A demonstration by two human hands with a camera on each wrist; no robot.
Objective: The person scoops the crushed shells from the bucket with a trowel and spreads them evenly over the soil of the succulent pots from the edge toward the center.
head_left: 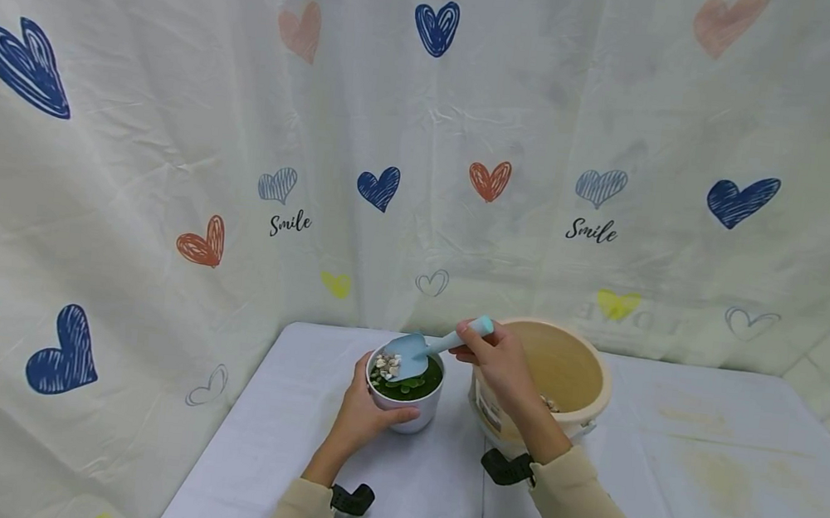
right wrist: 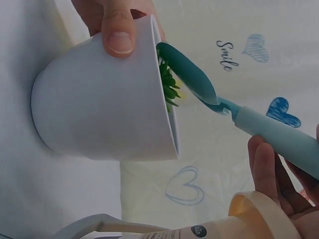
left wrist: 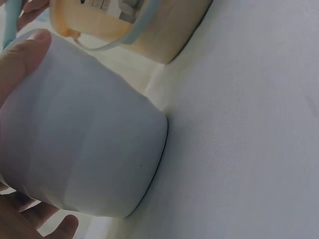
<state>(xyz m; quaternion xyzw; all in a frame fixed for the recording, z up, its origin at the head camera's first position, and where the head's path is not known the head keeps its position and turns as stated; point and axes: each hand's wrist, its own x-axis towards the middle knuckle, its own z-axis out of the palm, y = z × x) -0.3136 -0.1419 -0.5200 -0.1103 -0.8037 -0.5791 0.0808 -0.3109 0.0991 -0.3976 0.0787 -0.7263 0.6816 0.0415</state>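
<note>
A white flower pot [head_left: 417, 413] with a green plant [head_left: 405, 388] in it stands on the table. My left hand [head_left: 363, 411] grips the pot from the left, thumb across the near side and fingers round the far side. By its handle, my right hand [head_left: 500, 366] holds a light blue hand trowel [right wrist: 189, 74]. The trowel blade slants down over the pot's opening, its tip close to the plant's leaves. Whitish pebbles [head_left: 385, 365] show beside the blade, at the left part of the pot.
Just right of the pot is a cream bucket [head_left: 578, 362], partly behind my right forearm, with a few pebbles low inside. A white cloth [head_left: 662, 500] covers the table. Behind it hangs a curtain [head_left: 521, 94] printed with hearts.
</note>
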